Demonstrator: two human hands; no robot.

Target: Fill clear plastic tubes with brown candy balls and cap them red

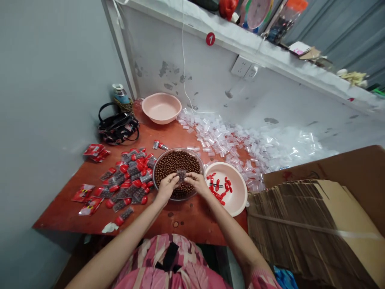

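A clear bowl (159, 160) full of small brown beads stands at the middle of the red table. Over its near side, my left hand (166, 187) and my right hand (197, 182) pinch a small clear tube (181, 174) between their fingertips; it looks partly filled with beads. Left of the bowl lies a heap of filled tubes with red caps (129, 178). To the right, a pink bowl (237, 200) holds several loose red caps (219, 188).
A pile of empty clear tubes (228, 140) spreads along the wall behind. An empty pink bowl (161, 107), a black bag (118, 127) and red packets (95, 151) sit at the back left. Stacked cardboard (306, 233) fills the right side.
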